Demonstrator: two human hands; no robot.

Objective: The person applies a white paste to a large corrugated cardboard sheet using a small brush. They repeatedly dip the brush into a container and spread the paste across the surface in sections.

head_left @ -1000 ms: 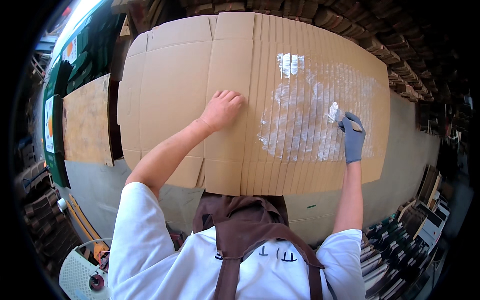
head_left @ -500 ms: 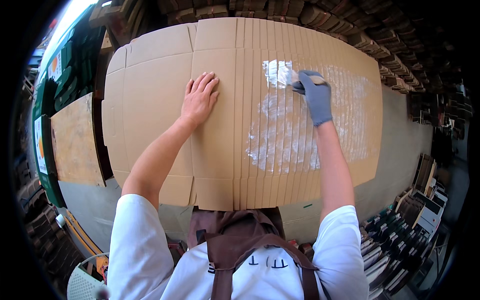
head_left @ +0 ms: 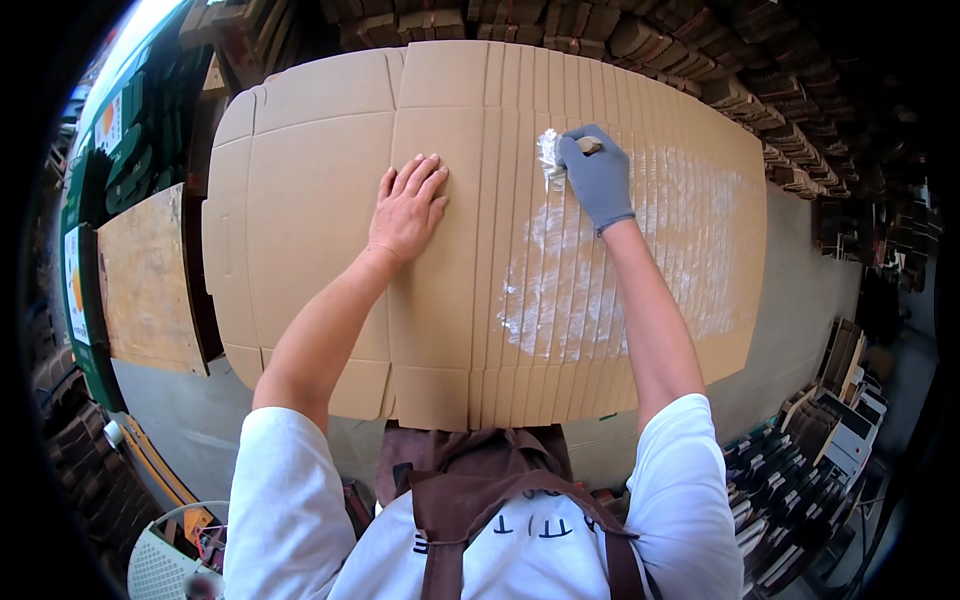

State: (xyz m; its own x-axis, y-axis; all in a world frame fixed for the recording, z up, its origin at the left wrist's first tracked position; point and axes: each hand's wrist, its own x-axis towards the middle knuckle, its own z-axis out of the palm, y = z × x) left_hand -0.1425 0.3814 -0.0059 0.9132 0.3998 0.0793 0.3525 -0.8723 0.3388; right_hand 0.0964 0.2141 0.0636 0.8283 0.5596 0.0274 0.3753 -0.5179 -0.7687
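Note:
My bare left hand (head_left: 407,212) lies flat with its fingers apart on a large brown cardboard sheet (head_left: 310,220), left of a row of overlapped cardboard edges. A grey knitted glove covers my right hand (head_left: 600,182), which is closed around a brush; the pale end of its handle (head_left: 591,145) pokes out of the fist. White wet paste (head_left: 548,160) is thick at the far left of the coated strips, where the brush head is mostly covered by white. Thinner white streaks (head_left: 690,240) spread over the overlapped strips to the right of the glove.
Bundled stacks of cardboard (head_left: 640,45) line the far side. Green plastic pieces (head_left: 135,165) and a wooden board (head_left: 150,285) stand at the left. A pale perforated chair back (head_left: 165,565) is at lower left. Stacked dark and white panels (head_left: 790,500) sit at lower right.
My right hand has moved left with the brush, and the white patch at the far left now looks narrower. My left hand stays flat on the cardboard; the whole view has shifted slightly.

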